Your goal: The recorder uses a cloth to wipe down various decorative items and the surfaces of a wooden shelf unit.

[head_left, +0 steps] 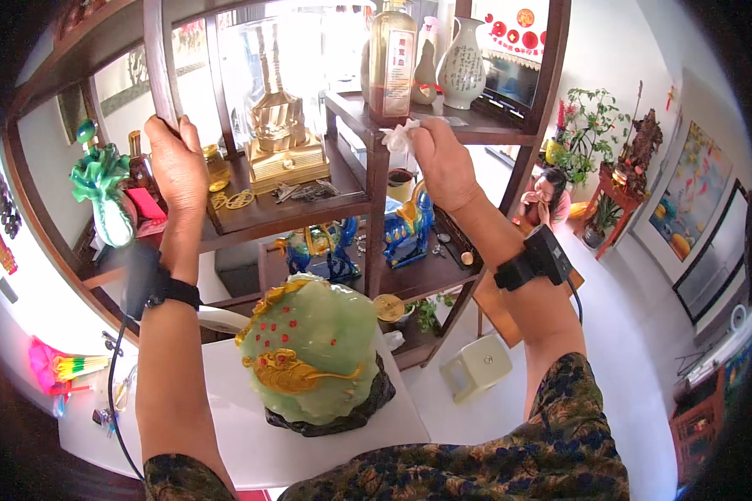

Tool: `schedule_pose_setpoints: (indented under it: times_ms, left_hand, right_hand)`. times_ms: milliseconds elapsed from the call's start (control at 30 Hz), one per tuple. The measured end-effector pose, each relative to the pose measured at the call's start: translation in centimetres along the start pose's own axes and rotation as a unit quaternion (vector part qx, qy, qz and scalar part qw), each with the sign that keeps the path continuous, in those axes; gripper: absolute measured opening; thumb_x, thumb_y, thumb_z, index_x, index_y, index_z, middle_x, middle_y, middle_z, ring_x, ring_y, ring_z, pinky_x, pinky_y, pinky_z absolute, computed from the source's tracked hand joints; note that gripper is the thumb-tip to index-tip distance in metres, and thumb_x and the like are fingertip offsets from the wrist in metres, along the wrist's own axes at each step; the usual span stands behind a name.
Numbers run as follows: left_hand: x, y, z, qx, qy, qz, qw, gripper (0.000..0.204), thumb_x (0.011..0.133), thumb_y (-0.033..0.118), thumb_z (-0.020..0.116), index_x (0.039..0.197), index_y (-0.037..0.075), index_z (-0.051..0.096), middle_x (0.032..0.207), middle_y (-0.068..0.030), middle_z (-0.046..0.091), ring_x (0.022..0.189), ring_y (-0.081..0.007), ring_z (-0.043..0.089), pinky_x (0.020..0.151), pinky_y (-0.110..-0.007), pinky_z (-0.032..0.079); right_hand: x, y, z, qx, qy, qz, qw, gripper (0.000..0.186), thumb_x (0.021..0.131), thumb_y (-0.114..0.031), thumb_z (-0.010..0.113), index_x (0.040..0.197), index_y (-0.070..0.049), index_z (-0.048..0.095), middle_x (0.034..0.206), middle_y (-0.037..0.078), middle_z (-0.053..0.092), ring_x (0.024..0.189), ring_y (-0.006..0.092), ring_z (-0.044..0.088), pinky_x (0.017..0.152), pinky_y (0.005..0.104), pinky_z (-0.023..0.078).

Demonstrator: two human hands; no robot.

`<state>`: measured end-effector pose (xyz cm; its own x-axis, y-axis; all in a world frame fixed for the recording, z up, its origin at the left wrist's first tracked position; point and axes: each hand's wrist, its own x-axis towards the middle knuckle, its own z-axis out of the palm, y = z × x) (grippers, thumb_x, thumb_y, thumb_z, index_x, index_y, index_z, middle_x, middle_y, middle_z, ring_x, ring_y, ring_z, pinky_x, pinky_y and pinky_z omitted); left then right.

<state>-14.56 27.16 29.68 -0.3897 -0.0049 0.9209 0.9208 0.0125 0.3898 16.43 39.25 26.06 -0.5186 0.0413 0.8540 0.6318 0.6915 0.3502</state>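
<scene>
My left hand (175, 165) is closed round a dark wooden upright post (160, 67) of a display shelf. In my right hand (444, 164) a crumpled white tissue (398, 139) is pinched, touching or very near the front edge of the upper shelf board (355, 113). Just above it stands a tall clear bottle (392, 63) with a white label and reddish liquid low inside. Beside the bottle are a gourd-shaped vase (426, 75) and a pale vase with writing (463, 67). Between my hands a gold bottle-shaped ornament (277, 117) rests on a gold base under a clear cover.
A green carved stone ornament with gold figures (309, 351) stands on a white table (234, 451) below me. Blue horse figurines (409, 227) fill a lower shelf. A green cabbage ornament (104, 188) is at left. A person (547, 196) sits behind the shelf, near a pale stool (479, 367).
</scene>
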Motion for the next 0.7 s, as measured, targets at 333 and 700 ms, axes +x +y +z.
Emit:
schedule_pose_setpoints:
  times_ms: [333, 700]
  left_hand:
    - [0.0, -0.5, 0.2, 0.028, 0.005, 0.005, 1.000, 0.026, 0.086, 0.022, 0.050, 0.091, 0.000, 0.037, 0.074, -0.0239, 0.054, 0.070, -0.0431, 0.054, 0.063, -0.047, 0.041]
    - [0.2, -1.9, 0.9, 0.038, 0.009, 0.007, 0.999, 0.029, 0.085, 0.027, 0.050, 0.089, -0.001, 0.041, 0.072, -0.0238, 0.054, 0.071, -0.0418, 0.054, 0.064, -0.046, 0.042]
  right_hand:
    - [-4.9, 7.4, 0.1, 0.009, -0.008, 0.088, 0.996, 0.025, 0.074, -0.004, 0.050, 0.097, -0.006, 0.044, 0.095, 0.016, 0.046, 0.082, 0.0352, 0.053, 0.066, 0.0401, 0.048]
    - [-9.1, 16.2, 0.0, 0.026, 0.086, 0.186, 0.978, 0.008, 0.081, -0.003, 0.044, 0.088, -0.004, 0.045, 0.081, 0.017, 0.049, 0.073, 0.0332, 0.051, 0.060, 0.0404, 0.041]
